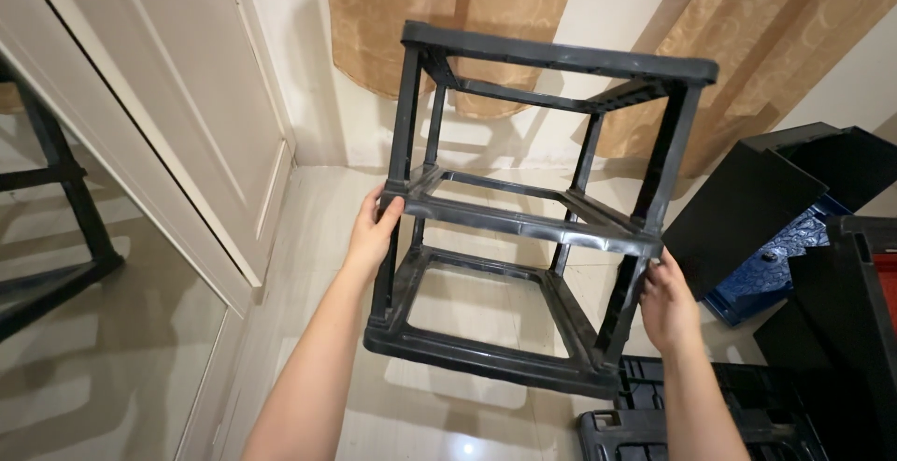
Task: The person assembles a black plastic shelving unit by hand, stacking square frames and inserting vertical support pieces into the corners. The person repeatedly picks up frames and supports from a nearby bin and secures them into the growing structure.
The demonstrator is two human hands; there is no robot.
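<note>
— How is the frame gripped?

— Both hands are clenched on it. The left hand (374, 232) wraps the near-left upright of the black plastic frame (523, 223) just at the middle tier, thumb on the rail. The right hand (667, 307) clasps the near-right upright lower down, fingers curled behind the post.

— What is the frame like?

— A glossy moulded rack skeleton: three open rectangular tiers joined by four ribbed corner posts, no shelves in them. It stands over the pale, shiny tiled floor (308, 237), in front of the person, tilted so its top leans away toward the tan patterned curtains (392, 13).

— And the arms?

— Both forearms reach up from the near edge, bare, wrists fairly straight — the left one longer in view.

— Anything around it?

— Flat black panels (747, 209) lean at the right, with a blue embossed piece (780, 265) beside them; a black gridded part (710, 414) lies near right. A white panelled door (177, 97) stands left.
</note>
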